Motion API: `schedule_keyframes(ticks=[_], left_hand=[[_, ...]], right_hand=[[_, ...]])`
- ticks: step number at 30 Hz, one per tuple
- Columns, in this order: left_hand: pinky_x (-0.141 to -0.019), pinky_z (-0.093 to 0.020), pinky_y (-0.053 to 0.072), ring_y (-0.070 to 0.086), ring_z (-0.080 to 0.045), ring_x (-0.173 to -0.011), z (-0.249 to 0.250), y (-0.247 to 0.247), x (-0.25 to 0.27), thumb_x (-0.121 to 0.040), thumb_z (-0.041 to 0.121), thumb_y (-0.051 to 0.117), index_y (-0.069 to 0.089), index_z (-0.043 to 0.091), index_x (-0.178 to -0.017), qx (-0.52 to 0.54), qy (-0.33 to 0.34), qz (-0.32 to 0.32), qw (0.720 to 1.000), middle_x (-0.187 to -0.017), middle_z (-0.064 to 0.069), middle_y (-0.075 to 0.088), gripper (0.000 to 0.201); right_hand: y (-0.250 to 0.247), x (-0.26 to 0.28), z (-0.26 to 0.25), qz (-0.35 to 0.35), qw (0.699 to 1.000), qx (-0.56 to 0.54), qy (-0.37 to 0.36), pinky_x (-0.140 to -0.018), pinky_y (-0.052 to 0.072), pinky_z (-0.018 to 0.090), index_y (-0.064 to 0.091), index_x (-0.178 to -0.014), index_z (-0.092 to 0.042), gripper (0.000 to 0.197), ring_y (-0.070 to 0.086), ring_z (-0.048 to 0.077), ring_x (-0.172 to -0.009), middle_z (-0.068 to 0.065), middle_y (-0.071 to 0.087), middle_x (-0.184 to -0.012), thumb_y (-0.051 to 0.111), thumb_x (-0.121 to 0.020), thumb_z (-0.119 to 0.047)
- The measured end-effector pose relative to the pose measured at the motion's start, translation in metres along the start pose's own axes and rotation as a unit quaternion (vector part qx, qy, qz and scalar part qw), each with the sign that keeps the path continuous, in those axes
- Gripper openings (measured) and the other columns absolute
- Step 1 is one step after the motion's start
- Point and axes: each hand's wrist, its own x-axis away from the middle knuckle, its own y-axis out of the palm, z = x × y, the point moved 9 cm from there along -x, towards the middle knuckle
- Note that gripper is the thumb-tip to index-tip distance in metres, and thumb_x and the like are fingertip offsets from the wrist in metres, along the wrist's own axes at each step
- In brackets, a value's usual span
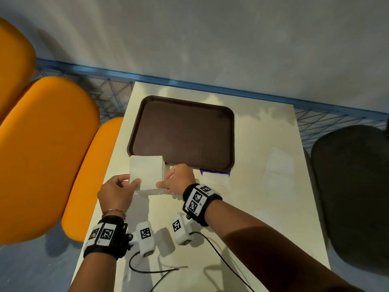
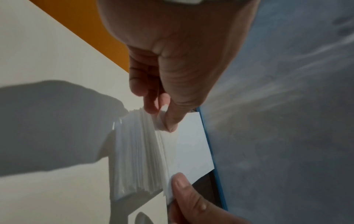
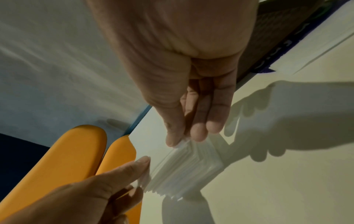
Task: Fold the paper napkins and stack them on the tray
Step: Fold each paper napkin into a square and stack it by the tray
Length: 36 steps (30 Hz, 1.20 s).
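Observation:
A stack of white paper napkins (image 1: 146, 172) sits on the table just in front of the near-left corner of the dark brown tray (image 1: 183, 131), which holds nothing. My left hand (image 1: 131, 183) pinches the near-left corner of the top napkin (image 2: 191, 144) between thumb and fingers (image 2: 172, 119). My right hand (image 1: 163, 182) pinches the near-right corner, seen in the right wrist view with thumb and fingers (image 3: 199, 133) on the stack (image 3: 187, 171). The top napkin is raised a little off the stack (image 2: 138, 159).
A flat white napkin (image 1: 277, 171) lies on the table to the right, and another (image 1: 214, 179) lies by purple tape (image 1: 214, 171) at the tray's near edge. Orange chairs (image 1: 46, 157) stand left, a dark chair (image 1: 353, 190) right. Cables (image 1: 160, 270) trail near the front edge.

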Motion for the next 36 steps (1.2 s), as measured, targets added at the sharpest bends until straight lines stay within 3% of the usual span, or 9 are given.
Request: schedule_keyframes(ticks=[6,9,17,21,26,28,30,32,36], left_hand=[[-0.095,-0.051,0.048,0.060,-0.032,-0.117,0.024,-0.016,0.021,-0.079,0.043,0.088,0.069,0.014,-0.127,-0.057,0.037,0.050,0.996,-0.124,-0.012,0.069,0.059],[-0.091,-0.047,0.048,0.057,-0.021,-0.096,0.051,-0.013,0.047,-0.085,0.040,0.083,0.069,0.015,-0.126,-0.050,0.097,0.071,0.992,-0.126,-0.012,0.065,0.050],[-0.072,-0.028,0.047,0.065,-0.009,-0.071,0.088,0.122,0.146,-0.083,0.034,0.087,0.075,0.029,-0.104,-0.059,0.209,-0.165,0.962,-0.102,0.009,0.066,0.025],[-0.072,-0.016,0.048,0.067,-0.001,-0.077,0.075,0.198,0.203,-0.083,0.033,0.086,0.073,0.032,-0.100,-0.083,0.157,-0.283,0.942,-0.096,0.016,0.071,0.021],[-0.080,-0.022,0.054,0.068,-0.002,-0.089,0.048,0.262,0.257,-0.083,0.034,0.081,0.070,0.031,-0.100,-0.140,0.061,-0.356,0.922,-0.093,0.016,0.074,0.020],[-0.078,-0.019,0.053,0.067,-0.003,-0.091,0.032,0.280,0.275,-0.078,0.041,0.083,0.071,0.030,-0.104,-0.159,0.014,-0.382,0.910,-0.097,0.015,0.073,0.030],[-0.088,-0.030,0.060,0.072,-0.012,-0.097,0.016,0.293,0.288,-0.060,0.055,0.083,0.072,0.026,-0.108,-0.144,-0.035,-0.393,0.907,-0.101,0.010,0.075,0.058],[-0.091,-0.039,0.062,0.075,-0.019,-0.097,0.000,0.305,0.294,-0.043,0.065,0.077,0.071,0.026,-0.106,-0.126,-0.062,-0.391,0.910,-0.101,0.007,0.077,0.074],[-0.093,-0.041,0.062,0.075,-0.023,-0.096,-0.018,0.316,0.308,-0.043,0.066,0.081,0.066,0.029,-0.099,-0.074,-0.105,-0.386,0.914,-0.104,0.001,0.075,0.069]], right_hand=[[-0.038,0.020,0.028,-0.016,0.999,0.037,-0.008,-0.091,0.063,0.045,0.073,-0.102,-0.003,0.049,0.077,0.028,-0.100,0.013,0.079,-0.106,0.092,-0.079,-0.042],[-0.087,0.038,0.093,0.047,0.998,0.026,0.029,-0.095,0.060,0.040,0.069,-0.110,-0.018,0.053,0.074,0.020,-0.101,0.002,0.074,-0.116,0.097,-0.072,-0.041],[-0.206,0.106,0.307,0.186,0.919,0.265,0.224,-0.107,0.052,0.038,0.036,-0.145,-0.007,0.098,0.054,0.031,-0.130,0.014,0.047,-0.140,0.085,-0.079,-0.061],[-0.209,0.110,0.343,0.187,0.927,0.245,0.214,-0.107,0.051,0.036,0.034,-0.144,-0.004,0.102,0.055,0.031,-0.130,0.015,0.048,-0.140,0.087,-0.077,-0.060],[-0.207,0.099,0.351,0.165,0.949,0.205,0.174,-0.101,0.054,0.039,0.048,-0.133,-0.007,0.085,0.063,0.032,-0.123,0.011,0.064,-0.132,0.088,-0.076,-0.054],[-0.208,0.097,0.352,0.145,0.950,0.222,0.164,-0.102,0.051,0.038,0.055,-0.133,-0.009,0.081,0.059,0.032,-0.125,0.011,0.062,-0.132,0.084,-0.077,-0.059],[-0.209,0.096,0.350,0.136,0.958,0.211,0.140,-0.101,0.050,0.037,0.060,-0.131,-0.009,0.077,0.059,0.032,-0.124,0.012,0.063,-0.130,0.085,-0.076,-0.058],[-0.206,0.095,0.346,0.122,0.972,0.173,0.100,-0.089,0.053,0.035,0.064,-0.121,-0.009,0.062,0.064,0.030,-0.112,0.012,0.068,-0.122,0.088,-0.076,-0.045],[-0.203,0.100,0.344,0.097,0.992,0.066,0.048,-0.077,0.048,0.029,0.056,-0.103,-0.014,0.046,0.063,0.024,-0.094,0.007,0.070,-0.108,0.091,-0.074,-0.017]])
